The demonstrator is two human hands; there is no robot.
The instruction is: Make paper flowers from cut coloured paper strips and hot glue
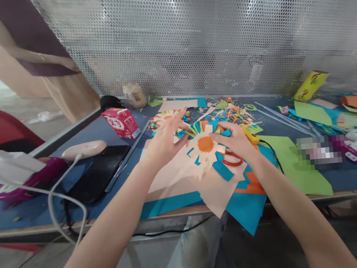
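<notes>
A layered paper flower [205, 144] with an orange centre, cream petals and blue and green strips is between my hands. My left hand [170, 135] pinches the green strips at its upper left edge with thumb and fingers. At its right edge my right hand [234, 140] grips the blue and cream petals. Red-handled scissors [232, 159] lie partly under the petals and beside my right hand. A yellow glue gun [250, 135] with a black cord lies just beyond my right wrist. Another paper flower [167, 117] rests behind my left hand, partly covered by it.
Cream sheets [169, 172], blue sheets [246, 211] and a green sheet [293, 161] cover the table's front. Paper scraps [233, 112] lie at the back before a perforated metal panel [189, 37]. A red box [121, 123], black phone [99, 174] and white cable [51, 199] are left.
</notes>
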